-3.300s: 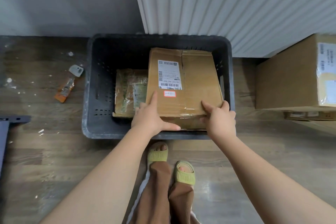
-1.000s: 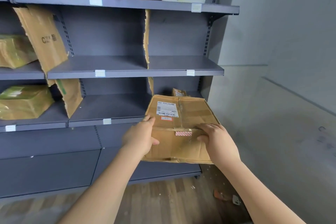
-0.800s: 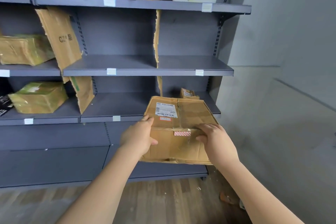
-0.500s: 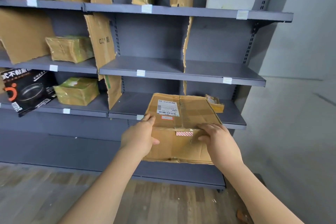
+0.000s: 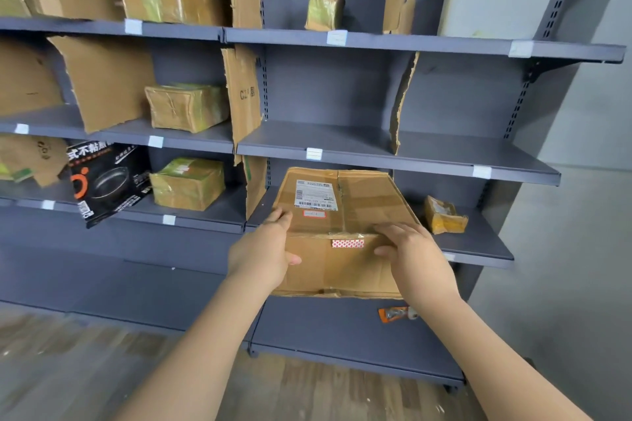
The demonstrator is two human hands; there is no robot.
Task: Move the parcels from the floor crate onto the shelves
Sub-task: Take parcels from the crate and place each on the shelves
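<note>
Before the shelves, left hand and right hand clamp a creased cardboard parcel; barcode label at eleven o'clock, red-dotted tape central.

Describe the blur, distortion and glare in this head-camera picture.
Head view: the wide-angle lens bows and splays the shelf edges; the wooden floor at lower left is smeared; the held parcel and its label are sharp. Head view lighting: soft and even, mild sheen on the tape-wrapped parcel.

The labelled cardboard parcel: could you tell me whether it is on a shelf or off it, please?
Off. The left hand and right hand hold the parcel in front of the lower shelf, its near bottom edge unsupported.
</note>
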